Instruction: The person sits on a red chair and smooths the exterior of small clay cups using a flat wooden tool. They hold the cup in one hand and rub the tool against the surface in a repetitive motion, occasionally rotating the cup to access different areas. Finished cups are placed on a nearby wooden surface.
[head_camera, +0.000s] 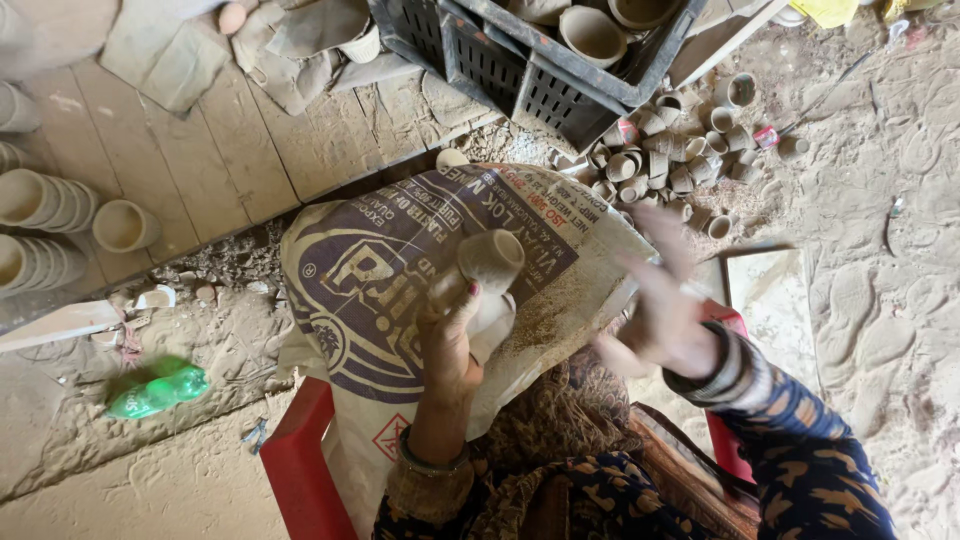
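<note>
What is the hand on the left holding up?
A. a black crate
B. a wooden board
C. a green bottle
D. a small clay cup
D: the left hand is wrapped around a small clay cup, lifted over the printed sack on the person's lap, while the green bottle lies on the sandy ground and the black crate sits farther off, full of cups.
</note>
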